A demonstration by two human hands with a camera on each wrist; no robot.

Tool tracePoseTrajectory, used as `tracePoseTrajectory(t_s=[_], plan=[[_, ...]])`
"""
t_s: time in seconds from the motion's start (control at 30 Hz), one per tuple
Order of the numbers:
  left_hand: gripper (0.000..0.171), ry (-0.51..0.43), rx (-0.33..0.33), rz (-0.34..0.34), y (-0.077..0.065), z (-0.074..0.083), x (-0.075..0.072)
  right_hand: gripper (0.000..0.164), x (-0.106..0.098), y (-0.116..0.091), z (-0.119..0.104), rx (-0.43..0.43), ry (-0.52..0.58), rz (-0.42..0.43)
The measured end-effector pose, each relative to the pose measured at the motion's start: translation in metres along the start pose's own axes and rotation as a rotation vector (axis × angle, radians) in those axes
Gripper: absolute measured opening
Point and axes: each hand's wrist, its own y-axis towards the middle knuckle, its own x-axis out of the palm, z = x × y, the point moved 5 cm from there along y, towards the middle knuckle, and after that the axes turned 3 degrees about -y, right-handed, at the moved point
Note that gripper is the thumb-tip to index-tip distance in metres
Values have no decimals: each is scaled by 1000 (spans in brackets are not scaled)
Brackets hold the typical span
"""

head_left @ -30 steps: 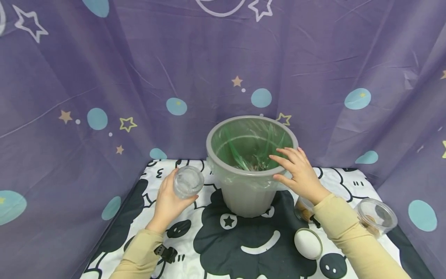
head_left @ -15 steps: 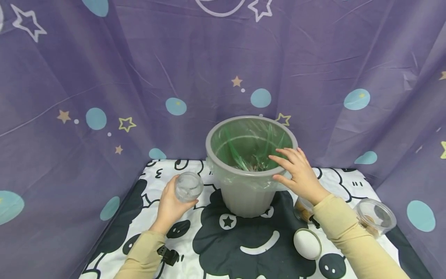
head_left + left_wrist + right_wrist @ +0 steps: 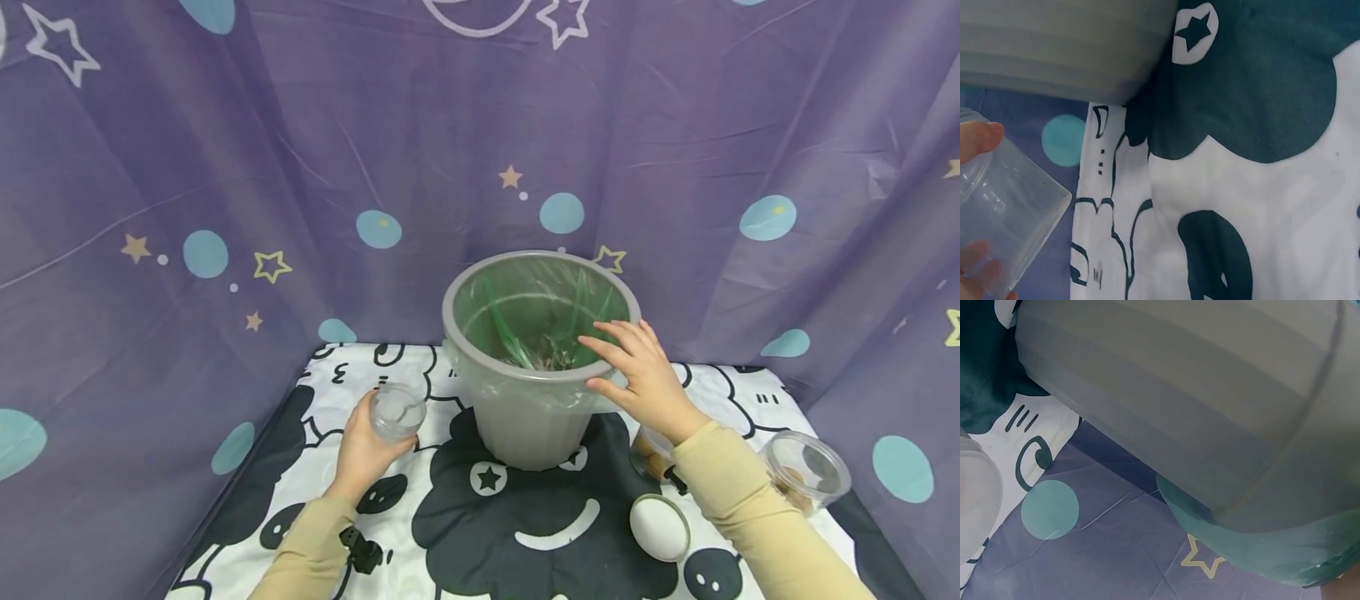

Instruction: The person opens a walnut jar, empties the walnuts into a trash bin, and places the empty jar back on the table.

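A black-and-white cartoon cloth [image 3: 577, 567] covers the worktop [image 3: 405, 525]. On it a grey bin [image 3: 534, 425] stands upright; to its right sit a partly hidden jar [image 3: 649, 454] and a clear tub [image 3: 813, 468], with a round white lid [image 3: 659, 528] lying nearer the front.

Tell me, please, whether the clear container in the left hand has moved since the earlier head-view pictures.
Yes: against the bin, the clear container sits lower in the picture and slightly farther left.

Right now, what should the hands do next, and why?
I'd probably lower the clear jar onto the patterned cloth beside the bin: the left hand holds it raised, apart from the bin, and it looks empty. The right hand is at the bin's rim.
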Motion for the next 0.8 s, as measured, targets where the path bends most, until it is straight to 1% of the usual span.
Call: tracePoseTrajectory(t_s=[0.23,0.37,0.47,0.57,0.73,0.8], plan=[[91,-13,-55,-15,0,-11,1,63,0,0,-1,3,5,8],[91,-39,-95,-42,2,-16,6,62,-1,0,0,5,0,9],[92,-38,-118,-55,4,-19,9,61,-1,0,0,5,-1,11],[96,-24,-135,-42,5,-25,10,61,-1,0,-1,5,0,7],[99,-14,-144,-23,9,-35,11,61,0,0,-1,7,3,6],[101,-14,-163,-20,10,-40,12,61,0,0,-1,9,5,6]])
